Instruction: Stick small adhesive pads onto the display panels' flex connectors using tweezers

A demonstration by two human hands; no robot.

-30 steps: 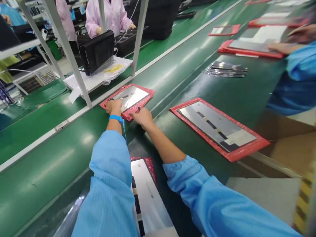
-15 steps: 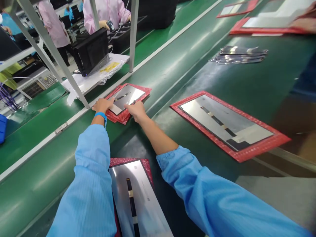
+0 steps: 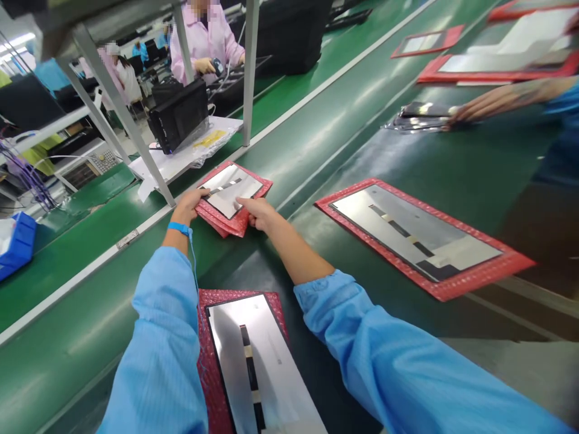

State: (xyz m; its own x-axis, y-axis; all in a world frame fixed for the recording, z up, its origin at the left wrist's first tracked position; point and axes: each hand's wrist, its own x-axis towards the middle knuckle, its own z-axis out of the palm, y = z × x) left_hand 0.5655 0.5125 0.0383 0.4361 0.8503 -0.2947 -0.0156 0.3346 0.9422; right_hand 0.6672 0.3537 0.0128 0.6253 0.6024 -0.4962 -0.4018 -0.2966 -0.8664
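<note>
Head view: left hand at the edge of a panel; right hand, forefinger extended, over it; either grip unclear.

you've got 2 hands in frame: left hand, right hand. 2 blue sleeves on you, 1 blue wristband. silver panels near you, 3: upper panel, lower panel, right-hand panel. banded strips, 3, one per panel. red bubble sheets: you see at least 2 under the upper one, exact number hidden. far right, 3 more red-edged spots. silver packets: 1 pile, can't count pieces for you. 1 co-worker hand on it. 1 black monitor, 1 blue bin across from you.
</note>
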